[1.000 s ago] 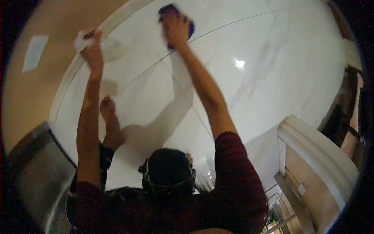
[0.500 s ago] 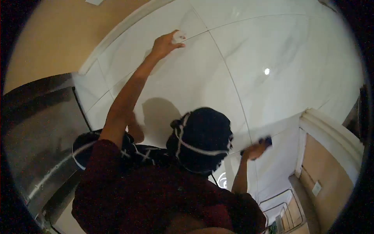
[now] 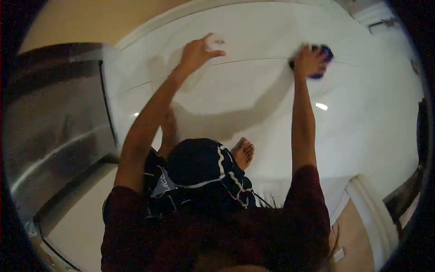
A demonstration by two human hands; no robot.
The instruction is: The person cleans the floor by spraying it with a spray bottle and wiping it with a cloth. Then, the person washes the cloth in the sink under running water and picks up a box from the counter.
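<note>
My left hand (image 3: 195, 55) is stretched forward over the pale tiles, fingers curled around a small white rounded object (image 3: 215, 41); its exact kind is not clear. Farther right, my right hand (image 3: 310, 62) presses down on a dark blue, cloth-like pad (image 3: 327, 51) lying against the white tiled floor (image 3: 253, 86). That pad sticks out on both sides of the hand, and its middle is hidden under the palm. The fingers are slightly blurred.
A dark metallic appliance (image 3: 59, 118) stands close on the left. Tan wall with a white skirting (image 3: 172, 16) runs along the far side. My bare foot (image 3: 244, 154) rests on the tiles below. A white door frame (image 3: 372, 211) is at lower right.
My right hand has swept forward with the dark pad, from low beside my knee to the far tiles. The left hand keeps its white object. The view has shifted.
</note>
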